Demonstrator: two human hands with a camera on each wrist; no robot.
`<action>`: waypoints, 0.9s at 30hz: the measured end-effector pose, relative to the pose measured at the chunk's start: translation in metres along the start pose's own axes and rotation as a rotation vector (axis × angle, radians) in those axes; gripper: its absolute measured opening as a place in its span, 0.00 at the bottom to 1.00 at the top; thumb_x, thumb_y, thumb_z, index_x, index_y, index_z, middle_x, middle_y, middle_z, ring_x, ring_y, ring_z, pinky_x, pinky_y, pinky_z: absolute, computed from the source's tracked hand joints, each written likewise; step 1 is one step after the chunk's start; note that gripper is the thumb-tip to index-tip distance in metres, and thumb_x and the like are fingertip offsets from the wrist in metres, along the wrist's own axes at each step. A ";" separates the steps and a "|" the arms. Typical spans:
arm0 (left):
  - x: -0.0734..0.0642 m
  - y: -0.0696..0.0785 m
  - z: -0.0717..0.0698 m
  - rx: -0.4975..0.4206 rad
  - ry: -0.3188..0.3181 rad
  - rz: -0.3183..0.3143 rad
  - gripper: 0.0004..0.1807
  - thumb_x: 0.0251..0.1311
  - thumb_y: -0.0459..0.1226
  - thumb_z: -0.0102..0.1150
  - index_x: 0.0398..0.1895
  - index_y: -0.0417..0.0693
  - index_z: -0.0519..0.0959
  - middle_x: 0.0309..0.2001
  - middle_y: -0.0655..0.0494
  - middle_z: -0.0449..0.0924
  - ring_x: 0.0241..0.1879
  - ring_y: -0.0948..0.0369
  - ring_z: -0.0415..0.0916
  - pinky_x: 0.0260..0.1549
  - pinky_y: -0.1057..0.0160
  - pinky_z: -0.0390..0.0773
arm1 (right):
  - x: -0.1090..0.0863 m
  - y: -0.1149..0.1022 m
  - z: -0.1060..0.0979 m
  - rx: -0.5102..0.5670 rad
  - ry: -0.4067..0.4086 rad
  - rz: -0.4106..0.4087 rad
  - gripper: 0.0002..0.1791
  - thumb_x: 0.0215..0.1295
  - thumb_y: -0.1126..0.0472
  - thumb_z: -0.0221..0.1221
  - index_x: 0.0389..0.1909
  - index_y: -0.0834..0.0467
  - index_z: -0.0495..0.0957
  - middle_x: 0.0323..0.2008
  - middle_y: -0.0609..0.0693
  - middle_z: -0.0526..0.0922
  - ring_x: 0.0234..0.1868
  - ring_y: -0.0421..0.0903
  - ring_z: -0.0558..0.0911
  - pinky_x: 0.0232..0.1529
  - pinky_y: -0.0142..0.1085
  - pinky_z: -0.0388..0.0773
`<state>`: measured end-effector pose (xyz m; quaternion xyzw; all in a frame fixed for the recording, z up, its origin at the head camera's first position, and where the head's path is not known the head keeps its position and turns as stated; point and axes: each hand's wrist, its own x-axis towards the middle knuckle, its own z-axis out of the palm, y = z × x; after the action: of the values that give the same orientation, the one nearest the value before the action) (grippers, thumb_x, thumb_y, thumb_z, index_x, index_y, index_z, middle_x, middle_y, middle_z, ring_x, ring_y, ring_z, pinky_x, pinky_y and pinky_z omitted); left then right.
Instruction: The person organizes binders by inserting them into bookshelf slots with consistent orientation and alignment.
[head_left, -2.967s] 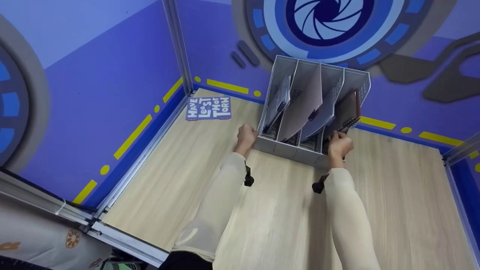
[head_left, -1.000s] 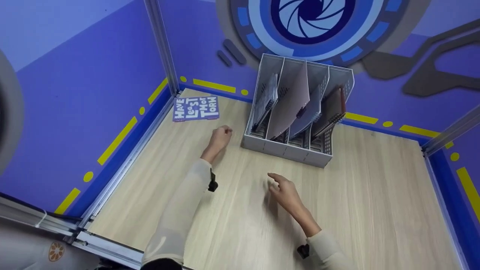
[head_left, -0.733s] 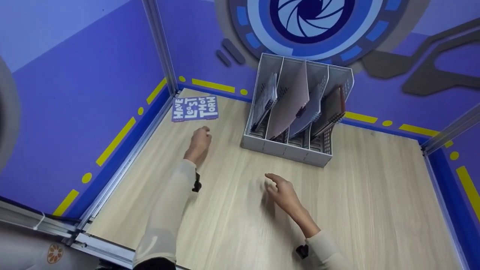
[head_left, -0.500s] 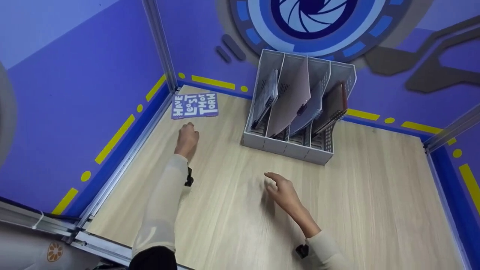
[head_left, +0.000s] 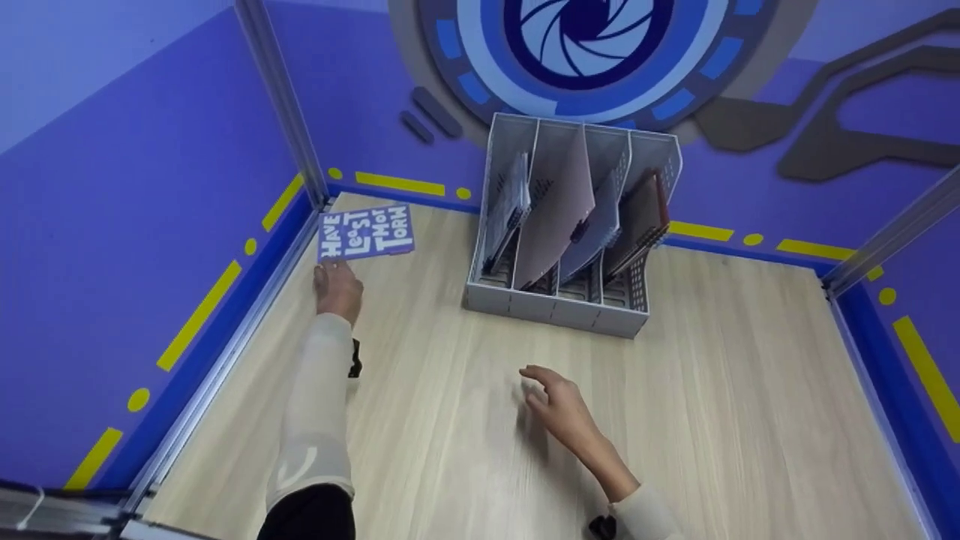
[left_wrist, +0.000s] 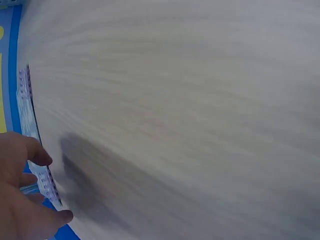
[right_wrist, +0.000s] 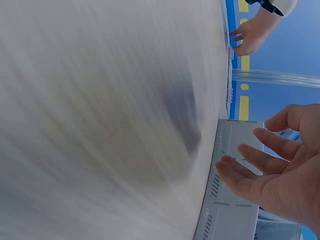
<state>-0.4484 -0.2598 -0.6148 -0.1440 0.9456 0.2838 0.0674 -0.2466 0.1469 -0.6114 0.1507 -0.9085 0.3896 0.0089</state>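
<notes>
A purple notebook [head_left: 367,231] with big white lettering lies flat at the table's far left corner. My left hand [head_left: 340,290] is at its near left edge. In the left wrist view, spiral binding [left_wrist: 48,185] shows along that edge, and the thumb and fingers of my left hand [left_wrist: 22,190] are spread apart beside it. Whether they touch it, I cannot tell. My right hand [head_left: 561,409] hovers over the table, palm inward and fingers loosely bent, holding nothing. Beyond it stands a grey file organizer [head_left: 555,311] with several slots.
Inside the organizer stand a pinkish clipboard-like board [head_left: 555,214], a bluish spiral notebook [head_left: 596,232], a brown-red spiral notebook [head_left: 639,221] and grey items [head_left: 508,214] at left. Printed blue walls [head_left: 150,225] enclose the wooden table [head_left: 735,390].
My right hand has left the organizer's right slot and come back toward me. My left hand has moved left from the organizer to the purple notebook's edge. The view has shifted slightly.
</notes>
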 end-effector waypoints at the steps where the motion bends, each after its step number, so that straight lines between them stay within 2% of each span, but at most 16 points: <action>1: -0.002 -0.005 0.000 0.036 -0.012 0.002 0.38 0.76 0.34 0.41 0.81 0.37 0.37 0.80 0.34 0.30 0.78 0.36 0.28 0.75 0.42 0.37 | -0.002 0.001 0.001 -0.001 -0.001 0.000 0.20 0.65 0.71 0.59 0.58 0.64 0.79 0.60 0.63 0.80 0.62 0.61 0.79 0.58 0.54 0.76; 3: -0.003 -0.012 -0.001 0.122 -0.022 0.018 0.35 0.76 0.34 0.41 0.80 0.33 0.41 0.80 0.31 0.31 0.78 0.33 0.27 0.74 0.39 0.38 | -0.006 0.002 0.002 -0.005 -0.003 -0.005 0.20 0.65 0.71 0.59 0.58 0.64 0.79 0.60 0.63 0.80 0.62 0.61 0.79 0.57 0.54 0.77; 6: -0.002 -0.018 -0.003 0.159 -0.043 0.009 0.35 0.77 0.34 0.40 0.80 0.36 0.43 0.80 0.34 0.33 0.78 0.34 0.28 0.72 0.35 0.43 | -0.007 0.002 0.003 0.001 -0.008 -0.012 0.20 0.65 0.71 0.58 0.58 0.64 0.79 0.60 0.63 0.80 0.62 0.60 0.79 0.55 0.53 0.78; 11: 0.004 -0.011 -0.010 0.270 -0.032 0.038 0.32 0.76 0.35 0.45 0.78 0.35 0.51 0.75 0.32 0.49 0.73 0.34 0.46 0.67 0.31 0.55 | -0.004 0.001 0.003 0.020 0.003 -0.012 0.19 0.65 0.71 0.58 0.58 0.64 0.79 0.59 0.63 0.80 0.61 0.60 0.80 0.54 0.51 0.79; 13: 0.006 -0.006 -0.010 0.317 -0.021 0.069 0.29 0.75 0.35 0.47 0.74 0.32 0.58 0.71 0.31 0.55 0.70 0.34 0.51 0.65 0.31 0.57 | -0.003 0.002 0.002 0.023 0.014 -0.016 0.19 0.65 0.72 0.58 0.57 0.65 0.80 0.59 0.63 0.80 0.60 0.60 0.80 0.53 0.52 0.80; 17: 0.006 -0.008 0.004 0.297 0.018 0.150 0.22 0.74 0.32 0.48 0.65 0.25 0.68 0.67 0.26 0.60 0.69 0.33 0.55 0.67 0.34 0.58 | -0.003 0.001 0.004 0.037 0.010 -0.011 0.19 0.65 0.71 0.58 0.57 0.64 0.80 0.59 0.63 0.80 0.59 0.60 0.81 0.53 0.51 0.80; 21: -0.001 -0.010 0.018 0.239 0.056 0.196 0.19 0.75 0.28 0.42 0.62 0.20 0.67 0.61 0.25 0.67 0.62 0.35 0.68 0.60 0.41 0.71 | -0.003 -0.002 0.008 0.066 -0.010 0.015 0.19 0.67 0.70 0.57 0.58 0.63 0.79 0.60 0.62 0.80 0.60 0.60 0.80 0.54 0.51 0.80; 24: -0.009 -0.004 0.024 0.328 0.063 0.223 0.17 0.74 0.25 0.42 0.60 0.19 0.68 0.55 0.27 0.73 0.53 0.36 0.77 0.48 0.43 0.80 | -0.002 -0.002 0.010 0.079 -0.011 0.033 0.19 0.67 0.70 0.57 0.58 0.63 0.80 0.61 0.61 0.79 0.60 0.59 0.80 0.54 0.51 0.80; 27: -0.015 0.007 0.028 0.457 0.070 0.277 0.14 0.71 0.24 0.48 0.54 0.20 0.73 0.49 0.28 0.77 0.47 0.37 0.81 0.43 0.42 0.82 | 0.000 -0.001 0.010 0.079 -0.002 0.033 0.19 0.66 0.71 0.57 0.57 0.63 0.80 0.60 0.61 0.80 0.59 0.59 0.81 0.54 0.51 0.80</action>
<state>-0.4346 -0.2352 -0.6314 -0.0042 0.9976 0.0643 0.0262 -0.2449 0.1394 -0.6176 0.1365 -0.8947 0.4253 -0.0044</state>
